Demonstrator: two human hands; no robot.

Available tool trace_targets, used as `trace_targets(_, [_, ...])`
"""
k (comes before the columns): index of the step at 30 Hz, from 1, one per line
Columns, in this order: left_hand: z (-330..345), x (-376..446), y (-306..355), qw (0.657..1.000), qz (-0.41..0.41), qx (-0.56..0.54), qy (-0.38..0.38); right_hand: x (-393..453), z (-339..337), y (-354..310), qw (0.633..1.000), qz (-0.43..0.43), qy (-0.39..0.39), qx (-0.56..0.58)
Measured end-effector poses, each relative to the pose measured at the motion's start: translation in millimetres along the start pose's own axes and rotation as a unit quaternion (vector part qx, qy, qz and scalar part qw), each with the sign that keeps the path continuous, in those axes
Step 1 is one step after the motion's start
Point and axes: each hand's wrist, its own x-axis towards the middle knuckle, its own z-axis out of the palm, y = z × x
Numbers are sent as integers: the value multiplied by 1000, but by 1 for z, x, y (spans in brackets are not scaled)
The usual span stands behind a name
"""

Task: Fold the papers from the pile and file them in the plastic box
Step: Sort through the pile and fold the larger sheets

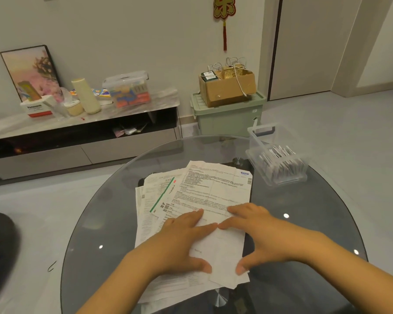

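1. Round glass table [114, 223] fills the foreground, on a pale floor [327, 114], with a white wall [123, 30] behind
2. Pile [154, 200] of printed papers lies spread in the middle of the table; the top sheet [216, 189] is partly folded, its near portion showing a blank back
3. Left hand [179, 243] lies flat on the sheet, fingers straight and pressing, thumb spread toward the near edge; its grip is not closed on anything
4. Right hand [261, 234] mirrors it, fingers straight on the paper, thumb pressing the near edge; the two index fingertips meet at the fold line
5. Clear plastic box [259, 141] stands on the table at the far right, well apart from the hands; it holds a row of folded papers [281, 159] standing on edge, leaning, and has a dark handle at its far end
6. Low cabinet [127, 141] by the wall carries a lidded clear tub [127, 91] packed with colourful items, a cream roll [86, 96], a white carton [38, 106] and a leaning picture [30, 66]
7. Green bin [227, 118] with a lid stands on the floor past the table, with an open cardboard box [229, 89] of cables and small items on top
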Motion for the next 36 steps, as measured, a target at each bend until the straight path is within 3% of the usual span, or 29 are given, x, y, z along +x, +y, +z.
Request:
trace_targets(3, [-3, -7, -4, 998, 1, -30, -61, 0, 2, 0, 1000, 6, -18, 3])
trace_targets(10, [-5, -11, -2, 998, 8, -45, -49, -1, 0, -2, 999, 14, -32, 11])
trace_targets(16, [-9, -16, -2, 992, 8, -124, -7, -2, -3, -1, 995, 7, -66, 79])
trace_targets(23, [-15, -18, -2, 967, 13, -241, 75, 9, 2, 6, 993, -5, 13, 118])
trace_targets(29, [-38, -37, -27, 955, -20, -282, 89, 11, -11, 10, 956, 64, 129, 255])
trace_targets(33, [-47, -42, -39, 907, -30, -413, 78, 14, -15, 11, 897, 98, 160, 400])
trace_targets(36, [-44, -38, -37, 892, -45, -447, 49, 16, -10, 8, 882, 136, 163, 421])
